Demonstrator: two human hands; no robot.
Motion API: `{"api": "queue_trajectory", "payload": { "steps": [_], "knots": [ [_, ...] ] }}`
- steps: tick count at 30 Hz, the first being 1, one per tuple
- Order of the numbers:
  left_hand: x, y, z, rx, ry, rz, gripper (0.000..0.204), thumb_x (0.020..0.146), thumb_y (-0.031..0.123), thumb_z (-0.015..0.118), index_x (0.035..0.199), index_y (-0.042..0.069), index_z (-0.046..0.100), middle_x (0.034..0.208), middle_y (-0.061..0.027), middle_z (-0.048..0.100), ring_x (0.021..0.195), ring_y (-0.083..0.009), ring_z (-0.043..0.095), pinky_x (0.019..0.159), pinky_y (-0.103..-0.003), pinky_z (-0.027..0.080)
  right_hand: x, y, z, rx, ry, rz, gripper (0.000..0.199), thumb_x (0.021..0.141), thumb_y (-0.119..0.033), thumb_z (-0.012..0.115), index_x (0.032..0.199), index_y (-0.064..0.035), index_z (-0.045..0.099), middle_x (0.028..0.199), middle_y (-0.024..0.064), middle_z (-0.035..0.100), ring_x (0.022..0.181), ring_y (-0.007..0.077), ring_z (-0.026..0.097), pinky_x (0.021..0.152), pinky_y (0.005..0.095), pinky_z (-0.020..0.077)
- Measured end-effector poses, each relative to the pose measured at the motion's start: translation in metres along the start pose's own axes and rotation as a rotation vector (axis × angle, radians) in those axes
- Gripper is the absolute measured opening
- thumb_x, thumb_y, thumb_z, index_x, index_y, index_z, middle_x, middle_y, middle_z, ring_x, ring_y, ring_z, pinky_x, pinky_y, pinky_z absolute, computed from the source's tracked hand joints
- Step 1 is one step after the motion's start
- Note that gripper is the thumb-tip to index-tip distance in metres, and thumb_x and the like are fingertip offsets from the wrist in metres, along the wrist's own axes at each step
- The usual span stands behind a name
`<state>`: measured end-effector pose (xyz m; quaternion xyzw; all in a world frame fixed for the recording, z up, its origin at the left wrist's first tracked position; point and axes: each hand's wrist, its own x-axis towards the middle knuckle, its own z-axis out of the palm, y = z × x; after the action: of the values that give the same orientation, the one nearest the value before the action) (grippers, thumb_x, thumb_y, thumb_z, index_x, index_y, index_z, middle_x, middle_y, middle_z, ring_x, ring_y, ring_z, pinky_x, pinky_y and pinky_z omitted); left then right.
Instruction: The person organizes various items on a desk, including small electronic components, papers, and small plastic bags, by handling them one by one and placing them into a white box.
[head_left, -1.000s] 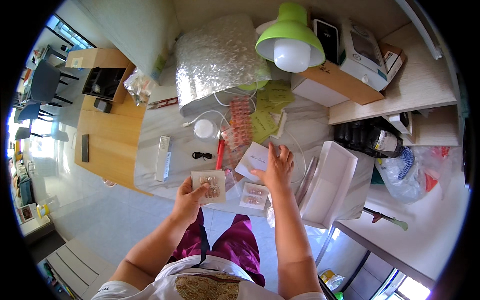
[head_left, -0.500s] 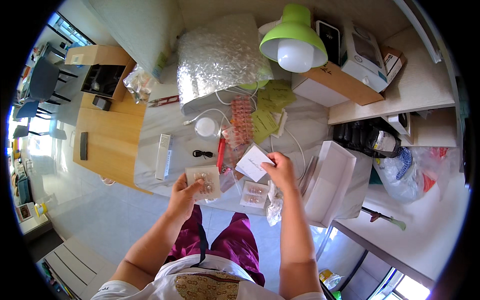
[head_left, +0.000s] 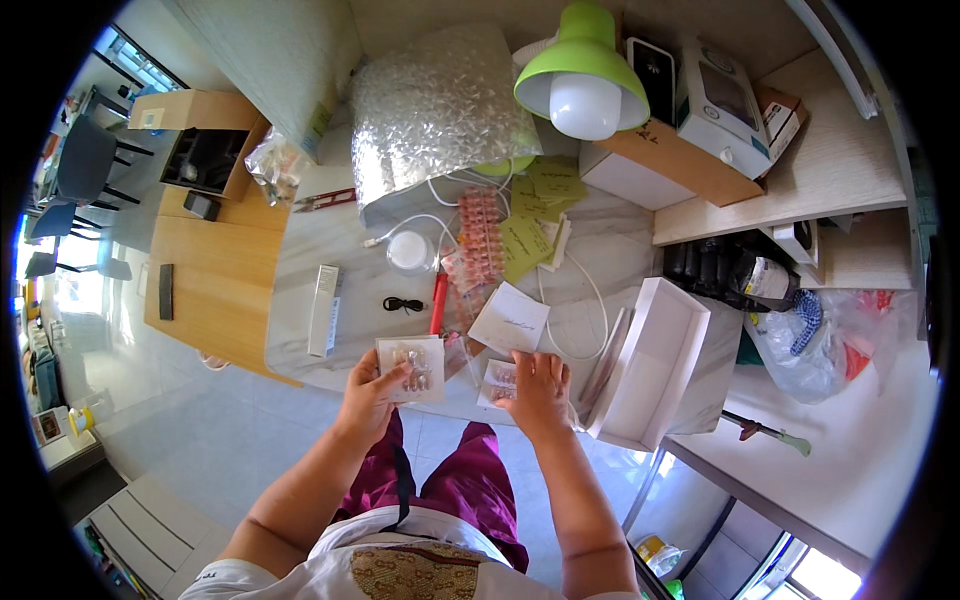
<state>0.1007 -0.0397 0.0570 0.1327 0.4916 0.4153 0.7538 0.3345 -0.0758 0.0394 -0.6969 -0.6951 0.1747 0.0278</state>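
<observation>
My left hand (head_left: 368, 392) grips a pale square card of false nails (head_left: 425, 385), thumb across its front, just over the table's front edge. Small clear, glittery pieces sit in rows on it. My right hand (head_left: 542, 392) is closed over a second card of false nails (head_left: 496, 380) at the front edge; the fingers hide its right part. Just beyond that hand lies a white card with script (head_left: 512, 318), touched by nothing of mine. Past it are a red pen-like tool (head_left: 439, 303) and a strip of pink false nails (head_left: 481, 235).
To the right stands a long white open box (head_left: 655, 365). A green lamp (head_left: 583, 75) and bubble wrap (head_left: 440, 125) fill the back. Green cards (head_left: 525, 245), a round white tub (head_left: 410, 251), a black cable (head_left: 403, 304) and a narrow white box (head_left: 323, 310) lie around.
My right hand has let go of the white card, leaving it on the table, and come down toward me onto the second nail card. My left hand still holds its card, shifted slightly.
</observation>
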Motion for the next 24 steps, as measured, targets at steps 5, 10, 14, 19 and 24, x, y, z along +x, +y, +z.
{"api": "queue_trajectory", "payload": {
  "steps": [5, 10, 14, 19, 24],
  "knots": [
    [0.000, 0.004, 0.002, 0.002, 0.006, 0.020, 0.030, 0.085, 0.007, 0.062, 0.113, 0.001, 0.051, 0.102, -0.0088, 0.062, 0.090, -0.0173, 0.062, 0.077, -0.033, 0.051, 0.002, 0.018, -0.006, 0.074, -0.078, -0.105, 0.046, 0.057, -0.024, 0.082, 0.095, -0.0084, 0.060, 0.093, 0.0068, 0.058, 0.093, 0.0267, 0.054, 0.084, 0.0404, 0.0426],
    [0.007, -0.002, -0.008, 0.085, -0.001, 0.008, 0.031, 0.084, 0.006, 0.062, 0.113, 0.002, 0.051, 0.102, -0.0080, 0.062, 0.090, -0.0174, 0.061, 0.079, -0.033, 0.050, 0.009, 0.017, -0.053, 0.538, -0.304, -0.013, 0.035, 0.068, -0.023, 0.078, 0.089, -0.0013, 0.061, 0.079, 0.0102, 0.064, 0.074, 0.0285, 0.062, 0.069, 0.0372, 0.0489],
    [0.006, -0.010, 0.011, 0.173, -0.129, -0.076, 0.030, 0.086, 0.010, 0.059, 0.115, 0.003, 0.051, 0.102, -0.0082, 0.062, 0.091, -0.0181, 0.061, 0.080, -0.033, 0.049, 0.020, -0.032, -0.090, 1.011, -0.372, -0.058, 0.037, 0.070, -0.024, 0.077, 0.094, -0.0003, 0.060, 0.083, 0.0132, 0.065, 0.076, 0.0295, 0.063, 0.068, 0.0359, 0.0493],
    [0.004, -0.008, 0.018, -0.139, -0.228, -0.291, 0.045, 0.093, 0.036, 0.046, 0.124, 0.004, 0.045, 0.111, -0.0114, 0.058, 0.101, -0.0227, 0.058, 0.084, -0.039, 0.048, 0.033, -0.053, -0.068, 0.611, -0.096, -0.265, 0.042, 0.070, -0.024, 0.077, 0.100, -0.0031, 0.058, 0.085, 0.0138, 0.063, 0.076, 0.0319, 0.062, 0.065, 0.0385, 0.0490],
    [0.003, -0.002, 0.025, 0.163, -0.350, -0.154, 0.046, 0.092, 0.037, 0.052, 0.123, 0.003, 0.046, 0.116, -0.0118, 0.056, 0.107, -0.0223, 0.056, 0.089, -0.040, 0.046, 0.037, -0.061, -0.052, 0.537, 0.101, -0.253, 0.041, 0.068, -0.023, 0.077, 0.101, -0.0060, 0.059, 0.083, 0.0130, 0.061, 0.076, 0.0327, 0.061, 0.067, 0.0387, 0.0489]
  ]
}}
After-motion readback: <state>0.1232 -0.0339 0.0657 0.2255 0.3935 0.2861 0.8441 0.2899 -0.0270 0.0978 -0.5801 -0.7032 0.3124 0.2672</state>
